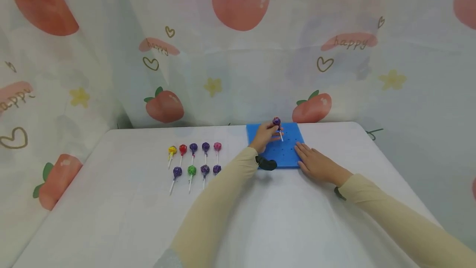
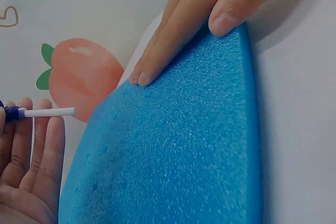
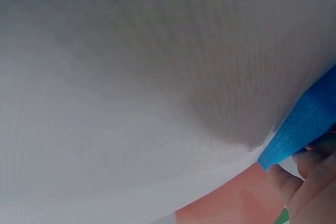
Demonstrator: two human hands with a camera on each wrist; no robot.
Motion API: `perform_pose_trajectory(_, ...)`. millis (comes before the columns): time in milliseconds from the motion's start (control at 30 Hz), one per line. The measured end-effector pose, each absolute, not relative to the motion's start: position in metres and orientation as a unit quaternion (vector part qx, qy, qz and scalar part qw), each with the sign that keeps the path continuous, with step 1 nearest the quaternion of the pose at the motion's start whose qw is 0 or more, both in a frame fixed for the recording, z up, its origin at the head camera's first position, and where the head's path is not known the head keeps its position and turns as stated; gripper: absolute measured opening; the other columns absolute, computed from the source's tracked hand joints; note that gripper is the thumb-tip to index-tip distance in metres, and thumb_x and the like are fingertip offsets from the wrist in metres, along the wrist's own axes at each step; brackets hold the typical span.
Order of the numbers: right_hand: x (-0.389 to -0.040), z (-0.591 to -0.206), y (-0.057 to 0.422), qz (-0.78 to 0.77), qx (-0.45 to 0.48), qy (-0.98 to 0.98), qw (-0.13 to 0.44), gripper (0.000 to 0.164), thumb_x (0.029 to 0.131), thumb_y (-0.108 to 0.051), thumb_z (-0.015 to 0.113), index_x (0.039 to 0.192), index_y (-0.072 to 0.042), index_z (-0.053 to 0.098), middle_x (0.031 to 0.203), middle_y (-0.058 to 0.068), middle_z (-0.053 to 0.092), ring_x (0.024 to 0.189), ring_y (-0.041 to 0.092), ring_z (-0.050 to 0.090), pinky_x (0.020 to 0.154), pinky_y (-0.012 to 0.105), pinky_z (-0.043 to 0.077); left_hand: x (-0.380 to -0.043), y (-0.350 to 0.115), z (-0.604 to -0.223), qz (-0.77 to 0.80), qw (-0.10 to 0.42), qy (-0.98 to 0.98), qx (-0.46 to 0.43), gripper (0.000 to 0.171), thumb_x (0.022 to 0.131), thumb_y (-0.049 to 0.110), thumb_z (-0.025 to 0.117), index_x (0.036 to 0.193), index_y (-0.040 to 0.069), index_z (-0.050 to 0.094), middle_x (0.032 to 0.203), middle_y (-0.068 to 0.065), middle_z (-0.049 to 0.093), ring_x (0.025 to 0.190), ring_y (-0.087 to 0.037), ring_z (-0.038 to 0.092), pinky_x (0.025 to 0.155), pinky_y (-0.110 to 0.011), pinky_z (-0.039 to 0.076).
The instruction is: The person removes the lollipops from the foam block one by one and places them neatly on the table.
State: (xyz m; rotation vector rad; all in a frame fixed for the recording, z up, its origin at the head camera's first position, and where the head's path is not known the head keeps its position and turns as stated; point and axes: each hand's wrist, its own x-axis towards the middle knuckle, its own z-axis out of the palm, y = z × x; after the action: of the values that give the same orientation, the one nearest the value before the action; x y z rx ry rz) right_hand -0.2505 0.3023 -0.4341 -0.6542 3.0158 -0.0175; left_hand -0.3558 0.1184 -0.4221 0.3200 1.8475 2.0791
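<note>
My left hand [image 1: 263, 136] pinches a purple-wrapped lollipop [image 1: 277, 121] above the blue foam board [image 1: 286, 161], its white stick pointing down toward the board's small holes. In the left wrist view that lollipop's stick [image 2: 52, 112] juts out past the fingers at the left edge. My right hand [image 1: 320, 166] lies with fairly straight fingers on the board's right edge. The same hand [image 3: 315, 187] shows at the board's side in the right wrist view.
Left of the board, lollipops lie in two rows on the white table [image 1: 111, 218], among them a yellow one [image 1: 172, 150], a red one [image 1: 183, 149], a green one [image 1: 191, 170] and a pink one [image 1: 217, 147]. A printed curtain [image 1: 238, 73] hangs behind the table.
</note>
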Motion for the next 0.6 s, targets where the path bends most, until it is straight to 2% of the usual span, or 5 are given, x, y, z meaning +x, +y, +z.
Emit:
perform_pose_trajectory(233, -0.252, -0.436, 0.303, -0.002, -0.21, 0.977, 0.031, 0.059, 0.098, -0.027, 0.042, 0.143, 0.009, 0.027, 0.151, 0.028, 0.025, 0.138, 0.045, 0.024, 0.109, 0.059, 0.027, -0.347, 0.103, -0.414, 0.724, 0.187, 0.652, 0.125, 0.034, 0.1, 0.014, 0.045, 0.129, -0.002, 0.052, 0.123, -0.02, 0.06, 0.112, -0.029, 0.062, 0.097, -0.043, 0.048)
perform_pose_trajectory(600, -0.251, -0.432, 0.3, -0.007, -0.211, 0.977, 0.034, 0.059, 0.098, -0.025, 0.042, 0.142, 0.01, 0.026, 0.151, 0.028, 0.024, 0.139, 0.046, 0.023, 0.111, 0.058, 0.026, -0.336, 0.068, -0.394, 0.709, 0.201, 0.659, 0.15, 0.033, 0.1, 0.014, 0.043, 0.127, -0.005, 0.05, 0.131, -0.027, 0.051, 0.114, -0.031, 0.06, 0.095, -0.037, 0.051)
